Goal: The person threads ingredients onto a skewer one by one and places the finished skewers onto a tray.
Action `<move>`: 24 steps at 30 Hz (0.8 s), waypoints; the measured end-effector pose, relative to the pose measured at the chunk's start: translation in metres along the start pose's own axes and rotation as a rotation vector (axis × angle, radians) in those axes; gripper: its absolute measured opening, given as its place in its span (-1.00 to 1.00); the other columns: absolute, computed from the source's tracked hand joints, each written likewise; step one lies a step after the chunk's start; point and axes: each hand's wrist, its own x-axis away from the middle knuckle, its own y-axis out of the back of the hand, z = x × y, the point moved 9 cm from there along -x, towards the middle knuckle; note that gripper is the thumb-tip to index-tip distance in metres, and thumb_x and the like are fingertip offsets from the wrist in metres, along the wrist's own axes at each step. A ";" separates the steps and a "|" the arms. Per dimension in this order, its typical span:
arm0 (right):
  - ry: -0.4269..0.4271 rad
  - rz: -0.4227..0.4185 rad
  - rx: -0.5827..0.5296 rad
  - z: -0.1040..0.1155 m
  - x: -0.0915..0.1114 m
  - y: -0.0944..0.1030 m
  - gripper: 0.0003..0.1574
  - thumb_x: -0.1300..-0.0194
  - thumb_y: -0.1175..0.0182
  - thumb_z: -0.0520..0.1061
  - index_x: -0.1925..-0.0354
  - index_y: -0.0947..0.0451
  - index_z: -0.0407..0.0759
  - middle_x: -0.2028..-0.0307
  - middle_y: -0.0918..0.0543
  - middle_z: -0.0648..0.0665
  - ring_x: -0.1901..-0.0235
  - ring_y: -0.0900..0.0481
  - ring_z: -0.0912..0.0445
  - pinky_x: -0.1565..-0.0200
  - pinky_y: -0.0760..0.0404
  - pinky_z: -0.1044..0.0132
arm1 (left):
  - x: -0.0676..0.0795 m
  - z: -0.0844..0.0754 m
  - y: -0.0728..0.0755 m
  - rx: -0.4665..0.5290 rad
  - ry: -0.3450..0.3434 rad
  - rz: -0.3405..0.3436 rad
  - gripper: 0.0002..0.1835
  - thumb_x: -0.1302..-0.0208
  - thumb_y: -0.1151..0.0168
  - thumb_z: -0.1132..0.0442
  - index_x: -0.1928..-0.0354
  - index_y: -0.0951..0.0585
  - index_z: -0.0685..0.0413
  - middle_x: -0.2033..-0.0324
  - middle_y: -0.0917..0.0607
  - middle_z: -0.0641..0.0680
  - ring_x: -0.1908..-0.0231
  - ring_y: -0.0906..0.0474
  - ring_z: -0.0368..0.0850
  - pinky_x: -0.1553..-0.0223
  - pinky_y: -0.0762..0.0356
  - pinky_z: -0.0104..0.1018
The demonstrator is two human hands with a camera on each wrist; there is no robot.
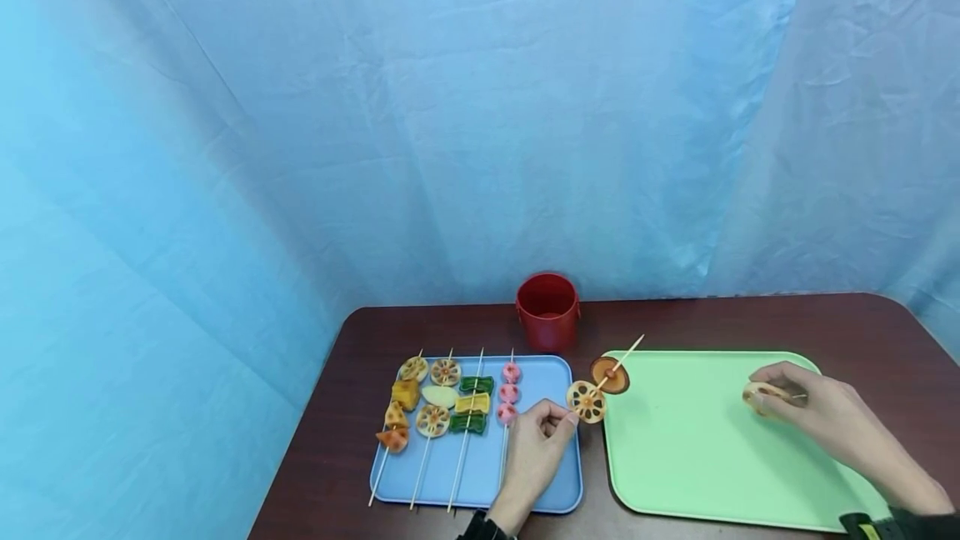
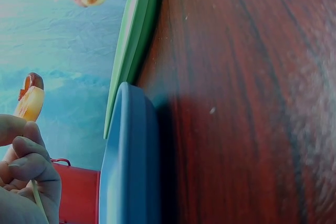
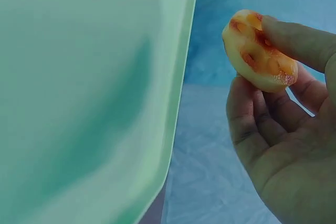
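Note:
My left hand (image 1: 534, 450) pinches a wooden skewer (image 1: 632, 348) between thumb and fingers, beside the right edge of the blue tray. Threaded on that skewer are a lotus root slice (image 1: 586, 402), close to the fingertips, and a brown mushroom slice (image 1: 604, 375) further up; its bare tip points up and to the right. Over the right part of the green tray (image 1: 675, 457), my right hand (image 1: 821, 408) grips a loose lotus root slice (image 3: 257, 56). The right wrist view has the thumb on its browned, holed face and the fingers behind it.
A blue tray (image 1: 555, 490) at the left bears several finished skewers, among them a pink ball skewer (image 1: 509, 392) and a green and yellow one (image 1: 472, 404). Behind the trays stands a red bucket (image 1: 548, 325). A blue cloth (image 1: 525, 132) hangs beyond the dark wooden table (image 1: 315, 465).

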 end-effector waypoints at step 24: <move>-0.108 -0.061 -0.376 0.030 -0.029 -0.007 -0.12 -0.47 -0.10 0.41 -0.48 -0.37 -0.09 -0.09 -0.66 0.11 0.10 -0.58 0.44 0.08 -0.63 0.21 | 0.001 -0.001 -0.010 0.061 0.022 0.078 -0.90 -0.28 -0.40 0.28 0.40 -0.72 0.09 0.62 -0.56 -0.19 0.59 -0.42 -0.38 0.54 -0.33 -0.50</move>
